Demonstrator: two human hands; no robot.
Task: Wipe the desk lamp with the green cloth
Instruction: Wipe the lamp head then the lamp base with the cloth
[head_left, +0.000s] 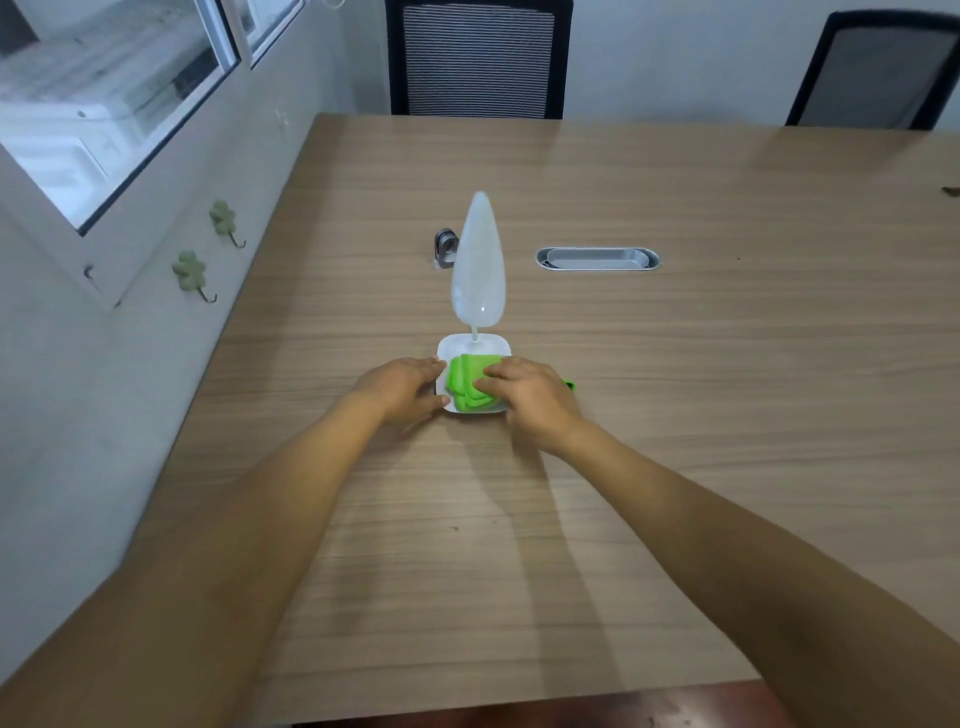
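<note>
Two bare forearms reaching forward over wood-grain table (675, 364). Left hand (402, 387) cupped against the left edge of the lamp base (475, 348), fingers loosely curled around that edge, steadying rather than clamping. Right hand (530, 397) pressed flat on the folded green cloth (465, 384), fingers spread over it, pinning it onto the near half of the white base.

Best done with short, firm strokes across the base, keeping the left hand braced so the light desk lamp (478, 260) neither slides nor tips; then up the thin stem and over the tall, pale, teardrop-shaped shade, probably with a gentler touch.

Farther out on the table: small metal object (445, 248) just beyond the shade, oval cable grommet (597, 258) to its right. Beyond the far edge, two dark mesh chairs (478, 57). Along the left wall, clover-shaped hooks (224, 218) beneath a window (104, 98).
</note>
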